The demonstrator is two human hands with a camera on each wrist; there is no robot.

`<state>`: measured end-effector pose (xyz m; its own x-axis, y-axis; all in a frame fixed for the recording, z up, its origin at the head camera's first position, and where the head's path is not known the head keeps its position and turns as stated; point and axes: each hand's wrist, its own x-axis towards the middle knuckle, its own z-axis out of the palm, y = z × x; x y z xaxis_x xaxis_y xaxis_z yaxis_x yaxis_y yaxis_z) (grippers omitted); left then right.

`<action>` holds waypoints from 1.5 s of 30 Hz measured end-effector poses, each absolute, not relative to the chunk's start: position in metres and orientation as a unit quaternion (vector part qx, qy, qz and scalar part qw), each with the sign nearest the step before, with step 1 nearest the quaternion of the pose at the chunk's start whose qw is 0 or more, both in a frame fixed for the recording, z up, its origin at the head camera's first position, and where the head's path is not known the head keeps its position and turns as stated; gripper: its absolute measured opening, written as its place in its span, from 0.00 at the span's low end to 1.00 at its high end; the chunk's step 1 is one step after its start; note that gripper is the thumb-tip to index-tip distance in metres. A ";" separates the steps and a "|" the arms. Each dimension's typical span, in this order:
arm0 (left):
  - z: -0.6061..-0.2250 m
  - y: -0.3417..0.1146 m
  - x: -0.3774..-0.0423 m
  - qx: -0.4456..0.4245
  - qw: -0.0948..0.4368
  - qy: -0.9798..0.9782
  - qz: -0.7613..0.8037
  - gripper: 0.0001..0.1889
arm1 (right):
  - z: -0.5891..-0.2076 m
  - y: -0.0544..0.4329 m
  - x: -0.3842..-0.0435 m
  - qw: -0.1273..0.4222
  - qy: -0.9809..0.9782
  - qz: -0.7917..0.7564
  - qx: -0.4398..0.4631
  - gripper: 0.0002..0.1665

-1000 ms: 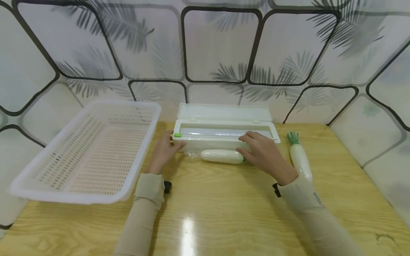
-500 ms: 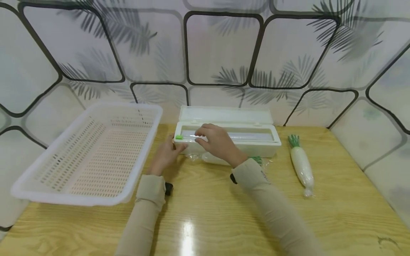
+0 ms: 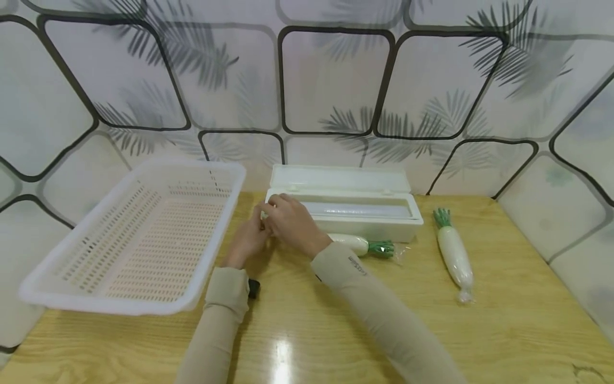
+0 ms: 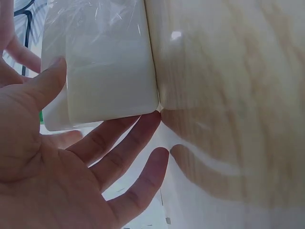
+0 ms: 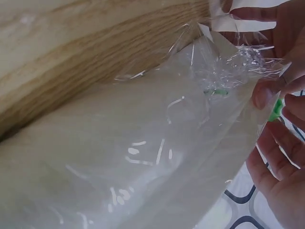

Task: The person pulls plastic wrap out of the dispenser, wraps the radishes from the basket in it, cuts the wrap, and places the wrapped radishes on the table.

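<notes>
A white cling film box (image 3: 369,226) stands at the back of the table, its lid up and a film roll (image 3: 355,209) inside. My left hand (image 3: 249,237) grips the box's left end. In the left wrist view, its thumb (image 4: 52,78) presses the film-covered front and its fingers lie against the end face. My right hand (image 3: 292,221) reaches across to that same end, fingertips by a green slider (image 5: 275,110); whether they pinch it is unclear. A film-wrapped white radish (image 3: 352,244) with green tops lies before the box, partly behind my right wrist.
A second wrapped radish (image 3: 455,256) lies to the right, green top away from me. On the left stands a large white slotted basket (image 3: 144,306). A patterned wall covering (image 3: 336,80) rises right behind the wooden table (image 3: 297,330).
My right hand has moved left along the box, from its right half to the left end, meeting my left hand. The left hand keeps its hold. The front radish's green top is now uncovered.
</notes>
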<state>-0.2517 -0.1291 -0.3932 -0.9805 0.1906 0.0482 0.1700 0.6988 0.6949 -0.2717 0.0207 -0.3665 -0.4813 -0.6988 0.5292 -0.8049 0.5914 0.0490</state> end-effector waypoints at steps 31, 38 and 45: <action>-0.391 -0.125 -0.249 0.094 0.023 0.929 0.358 0.35 | -0.361 0.020 -0.274 0.241 -0.874 0.061 0.417 0.09; -0.392 -0.124 -0.250 0.097 0.026 0.929 0.356 0.37 | -0.361 0.028 -0.274 0.226 -0.880 0.048 0.415 0.07; -0.391 -0.125 -0.248 0.087 0.022 0.934 0.346 0.36 | -0.361 0.032 -0.276 0.237 -0.874 0.053 0.422 0.08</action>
<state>-0.2479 -0.1247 -0.3908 -0.9840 0.1770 0.0184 0.1463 0.7455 0.6502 -0.2762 0.0315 -0.3609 -0.5323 -0.7116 0.4585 -0.7617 0.6389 0.1073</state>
